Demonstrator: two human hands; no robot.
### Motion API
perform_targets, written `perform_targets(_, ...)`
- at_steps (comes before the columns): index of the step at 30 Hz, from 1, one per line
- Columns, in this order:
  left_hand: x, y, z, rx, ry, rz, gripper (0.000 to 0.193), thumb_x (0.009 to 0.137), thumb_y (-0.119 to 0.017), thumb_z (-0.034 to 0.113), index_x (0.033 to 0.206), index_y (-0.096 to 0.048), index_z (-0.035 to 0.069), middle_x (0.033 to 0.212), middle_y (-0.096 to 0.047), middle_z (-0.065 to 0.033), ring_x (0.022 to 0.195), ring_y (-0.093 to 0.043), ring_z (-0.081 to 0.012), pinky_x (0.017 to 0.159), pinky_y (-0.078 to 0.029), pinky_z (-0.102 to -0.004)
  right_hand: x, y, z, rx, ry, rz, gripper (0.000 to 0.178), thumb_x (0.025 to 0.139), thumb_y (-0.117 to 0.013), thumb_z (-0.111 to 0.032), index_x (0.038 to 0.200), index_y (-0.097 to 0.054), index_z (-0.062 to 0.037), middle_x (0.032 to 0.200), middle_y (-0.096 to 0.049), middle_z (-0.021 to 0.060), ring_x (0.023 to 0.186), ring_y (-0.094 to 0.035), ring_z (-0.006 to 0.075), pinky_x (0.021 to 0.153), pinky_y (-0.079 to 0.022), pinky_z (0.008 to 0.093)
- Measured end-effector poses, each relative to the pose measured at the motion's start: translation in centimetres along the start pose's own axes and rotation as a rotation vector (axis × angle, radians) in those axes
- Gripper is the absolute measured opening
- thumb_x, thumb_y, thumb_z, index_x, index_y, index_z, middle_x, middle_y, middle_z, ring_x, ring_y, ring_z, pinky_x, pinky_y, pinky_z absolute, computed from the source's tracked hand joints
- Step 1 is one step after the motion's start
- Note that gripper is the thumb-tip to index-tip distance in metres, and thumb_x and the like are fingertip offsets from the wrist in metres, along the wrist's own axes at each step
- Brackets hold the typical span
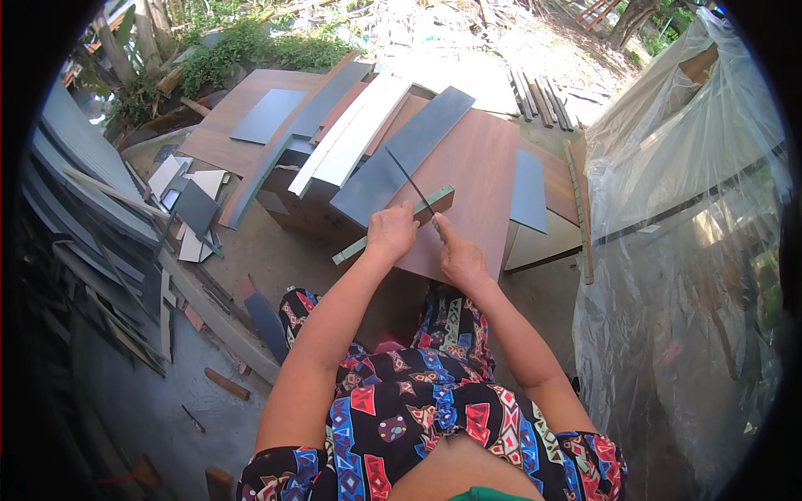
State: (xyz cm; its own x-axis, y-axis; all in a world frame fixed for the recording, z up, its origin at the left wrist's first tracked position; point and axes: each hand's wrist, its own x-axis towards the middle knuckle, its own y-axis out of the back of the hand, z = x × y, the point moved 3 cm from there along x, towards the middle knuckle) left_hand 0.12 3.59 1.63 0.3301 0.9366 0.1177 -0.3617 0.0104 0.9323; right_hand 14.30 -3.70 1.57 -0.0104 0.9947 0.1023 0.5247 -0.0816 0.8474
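Note:
My left hand (393,232) is closed on a narrow wooden strip (441,199) with a greenish edge, which lies slantwise over a brown board (476,159). In my right hand (461,252) is the handle end of a long, thin, dark blade (407,175), pointing away and to the left. The blade crosses the strip just right of my left hand; whether it touches the wood I cannot tell. My fingers hide most of the handle. Left of the strip, a dark grey plank (403,149) rests on the same pile.
White planks (351,134) and a long grey-blue plank (288,138) lie farther left on the pile. Offcuts (196,209) are heaped at the left, with stacked panels (83,209) beyond. Clear plastic sheeting (677,250) hangs along the right. A screwdriver-like tool (194,419) lies on the floor.

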Motion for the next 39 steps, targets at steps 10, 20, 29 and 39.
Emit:
perform_targets(10,0.3,0.6,-0.5,-0.039,0.027,-0.06,0.029,0.082,-0.065,0.026,0.094,-0.053,0.002,0.086,-0.065,-0.0191,0.086,-0.064,-0.037,0.076,-0.05,-0.0465,-13.4,3.5,3.1,0.005,0.087,0.044,0.054,0.084,-0.051,-0.006,0.136,-0.042,-0.0156,0.078,-0.059,0.0187,0.067,-0.06,0.0383,0.058,-0.047,0.0474)
perform_targets(20,0.6,0.3,-0.7,-0.016,0.023,-0.051,0.03,0.083,-0.064,0.027,0.095,-0.053,0.002,0.084,-0.065,-0.0192,0.083,-0.064,-0.0373,0.074,-0.05,-0.0465,-13.4,5.7,4.0,0.069,0.085,0.002,0.054,0.084,-0.053,-0.007,0.136,-0.042,-0.0171,0.083,-0.059,0.0179,0.072,-0.06,0.0376,0.064,-0.048,0.0457)
perform_targets(29,0.6,0.0,0.0,-0.008,0.007,-0.001,0.029,0.081,-0.065,0.025,0.094,-0.053,0.002,0.086,-0.065,-0.0189,0.083,-0.064,-0.0372,0.074,-0.05,-0.046,-6.9,3.5,1.9,0.274,0.105,0.109,0.056,0.082,-0.051,-0.001,0.135,-0.045,-0.0176,0.101,-0.062,0.0207,0.084,-0.062,0.0386,0.073,-0.049,0.0424)
perform_targets(39,0.5,0.0,0.0,-0.021,0.032,-0.044,0.029,0.082,-0.065,0.025,0.094,-0.053,0.002,0.087,-0.065,-0.0187,0.086,-0.064,-0.0367,0.075,-0.05,-0.0457,-7.9,3.1,2.4,0.208,0.011,-0.006,0.057,0.082,-0.05,-0.002,0.136,-0.044,-0.0184,0.103,-0.062,0.0203,0.086,-0.062,0.0378,0.074,-0.049,0.0446)
